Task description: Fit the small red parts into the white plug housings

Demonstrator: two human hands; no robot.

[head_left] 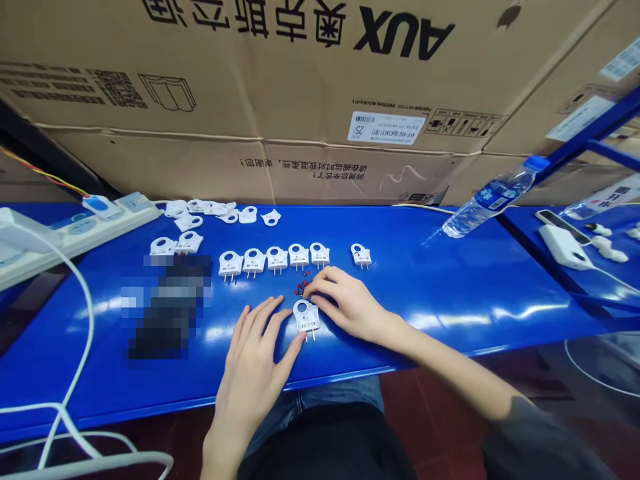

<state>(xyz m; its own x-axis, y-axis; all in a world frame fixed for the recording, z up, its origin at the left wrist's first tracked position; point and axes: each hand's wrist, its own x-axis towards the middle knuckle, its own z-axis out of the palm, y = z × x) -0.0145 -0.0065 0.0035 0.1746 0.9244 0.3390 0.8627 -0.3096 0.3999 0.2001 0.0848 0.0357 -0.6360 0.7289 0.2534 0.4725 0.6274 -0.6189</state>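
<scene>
A white plug housing [306, 319] with a round hole and two metal prongs lies on the blue tabletop in front of me. My left hand [255, 357] is beside it with fingers spread, the thumb tip at its lower edge by the prongs. Just above the housing is a small pile of red and dark parts [301, 288]. My right hand [347, 303] reaches over from the right, its thumb and index finger pinched together at the pile. Whatever is between those fingertips is too small to make out.
Several similar plug housings [277, 259] stand in a row behind my hands, with one [361, 255] farther right. White shell pieces [215, 208] lie at the back left near a power strip [83, 230]. A water bottle [493, 199] leans at right; a large cardboard box [300, 100] closes the back.
</scene>
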